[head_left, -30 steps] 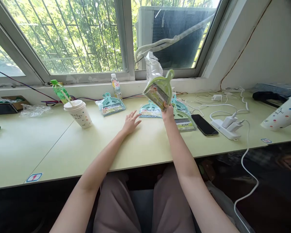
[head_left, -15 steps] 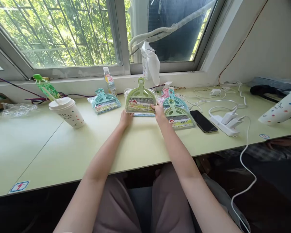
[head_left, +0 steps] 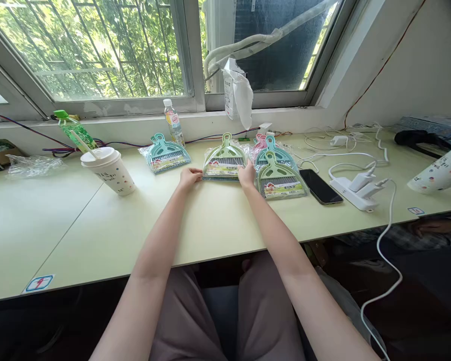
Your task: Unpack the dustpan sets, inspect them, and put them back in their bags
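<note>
A green dustpan and brush set [head_left: 225,159] in clear wrapping lies flat at the middle of the table, on top of a bluish set that shows only as a thin edge. My right hand [head_left: 247,174] is closed on its right edge. At the lower left corner, the fingers of my left hand [head_left: 190,178] are pinched together on the set's wrapped edge. To the right sits another green set [head_left: 281,183], overlapping a blue set [head_left: 274,156] and a pink one [head_left: 261,140] behind it. A separate blue set [head_left: 167,154] lies to the left.
A white paper cup [head_left: 110,170] with a straw stands at left, by a green bottle [head_left: 77,131]. Another bottle [head_left: 173,123] is near the sill. A phone [head_left: 319,186], a power strip [head_left: 355,193] with cables and a second cup [head_left: 439,173] are at right.
The green set has gone from raised and tilted to lying on the stack, both hands staying at its edges. The view has shifted slightly.
</note>
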`<state>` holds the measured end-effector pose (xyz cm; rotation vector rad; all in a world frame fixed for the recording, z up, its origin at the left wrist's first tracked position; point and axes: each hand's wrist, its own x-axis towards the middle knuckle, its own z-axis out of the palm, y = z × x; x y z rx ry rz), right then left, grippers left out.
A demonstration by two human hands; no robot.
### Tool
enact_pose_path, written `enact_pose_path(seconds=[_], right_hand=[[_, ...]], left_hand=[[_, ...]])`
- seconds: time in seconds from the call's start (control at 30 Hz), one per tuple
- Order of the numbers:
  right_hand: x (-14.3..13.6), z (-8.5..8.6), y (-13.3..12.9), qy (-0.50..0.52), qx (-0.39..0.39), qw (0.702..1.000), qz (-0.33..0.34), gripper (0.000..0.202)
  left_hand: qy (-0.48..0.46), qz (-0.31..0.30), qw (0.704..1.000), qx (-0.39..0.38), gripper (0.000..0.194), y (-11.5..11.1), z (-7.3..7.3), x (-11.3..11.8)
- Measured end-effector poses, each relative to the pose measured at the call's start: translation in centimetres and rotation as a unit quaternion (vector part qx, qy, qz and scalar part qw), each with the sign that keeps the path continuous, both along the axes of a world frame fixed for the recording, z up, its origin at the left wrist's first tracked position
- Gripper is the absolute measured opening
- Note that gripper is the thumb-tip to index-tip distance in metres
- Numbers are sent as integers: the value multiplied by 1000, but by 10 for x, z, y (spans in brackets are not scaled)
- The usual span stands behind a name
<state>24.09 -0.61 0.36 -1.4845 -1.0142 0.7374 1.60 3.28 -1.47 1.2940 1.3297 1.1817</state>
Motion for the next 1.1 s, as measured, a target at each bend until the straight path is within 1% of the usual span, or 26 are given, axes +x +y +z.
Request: enact_pose_path(seconds=[0.07, 0.1, 0.23, 0.3, 0.4, 0.47, 0.57, 0.6, 0.67, 0.7, 0.77, 0.83, 0.87, 0.9, 0.93, 0.97, 1.0, 1.03, 1.07, 1.1], right_hand=[[-2, 3, -3, -122, -32, 991, -44, 56], [-3, 2, -4, -160, -46, 985, -44, 56], [-9, -7, -4, -258, -70, 963, -46, 55], [-10, -12, -3, -282, -79, 955, -38, 55], [-10, -16, 0, -301, -93, 949, -21, 57], [-9, -17, 1, -308, -95, 946, -21, 58], [-9, -17, 0, -310, -95, 946, -31, 59], [-9, -17, 0, -308, -96, 946, -33, 59], [-10, -18, -2, -302, -98, 947, -40, 59], [-10, -19, -3, -300, -97, 948, -44, 60], [-11, -20, -3, -301, -89, 948, -52, 61], [-14, -18, -4, -306, -73, 947, -60, 63], [-17, -16, -6, -308, -62, 947, -63, 63], [-21, -13, -10, -309, -49, 947, -67, 63], [-25, -9, -17, -309, -31, 948, -69, 62], [-31, -4, -29, -310, -8, 948, -70, 61], [-38, 1, -44, -311, 21, 948, -64, 59], [-45, 5, -64, -311, 62, 947, -44, 56], [-51, 9, -86, -306, 109, 946, -14, 51], [-56, 11, -110, -293, 152, 944, 22, 47]], left_hand=[[1, 3, 1000, -1, 28, -1, 1, 1], [0, 4, 1000, -2, 30, -2, 2, 1], [16, 10, 1000, 7, 54, -6, 7, 2], [69, -9, 997, 34, 67, -8, 8, 3], [172, -39, 981, 76, 84, -12, 9, 5], [172, -51, 980, 80, 84, -14, 9, 5], [121, -72, 988, 71, 81, -17, 8, 4], [128, -80, 986, 75, 83, -18, 7, 3], [178, -92, 974, 103, 90, -19, 5, 4], [204, -91, 967, 120, 89, -19, 4, 6], [230, -54, 961, 142, 78, -20, 6, 13], [225, 28, 963, 148, 62, -28, 15, 22], [218, 74, 960, 158, 57, -38, 22, 27], [209, 112, 954, 183, 54, -54, 30, 29], [193, 132, 946, 224, 51, -77, 38, 29], [175, 134, 937, 272, 50, -106, 46, 26], [164, 122, 926, 317, 50, -140, 52, 20], [170, 100, 914, 355, 50, -177, 56, 11], [192, 75, 905, 372, 50, -216, 58, 1], [226, 50, 902, 365, 50, -253, 58, -10]])
